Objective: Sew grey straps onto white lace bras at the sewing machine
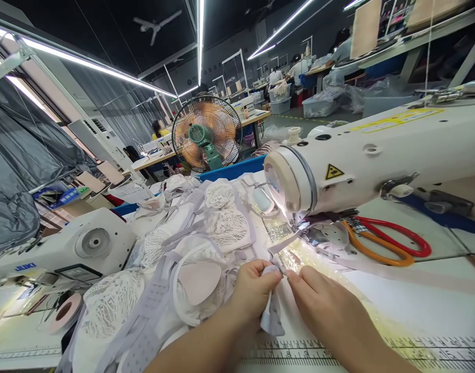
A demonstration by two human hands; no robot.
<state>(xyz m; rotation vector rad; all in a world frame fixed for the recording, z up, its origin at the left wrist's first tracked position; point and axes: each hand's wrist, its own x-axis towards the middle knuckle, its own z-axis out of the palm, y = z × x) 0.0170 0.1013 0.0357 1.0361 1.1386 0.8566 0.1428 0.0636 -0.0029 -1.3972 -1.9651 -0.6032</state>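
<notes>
My left hand pinches a pale lilac strap, whose end hangs below the fingers. Close beside it on the right, my right hand holds the same strap between thumb and fingers. From there the strap runs up to the needle area of a white sewing machine, under its lamp. Left of my hands lies a pile of white lace bras with lilac bands. One bra cup is nearest my left hand.
Scissors with red and orange handles lie right of the needle area. A second sewing machine stands at the left. A ruler strip marks the front edge. A large fan stands behind.
</notes>
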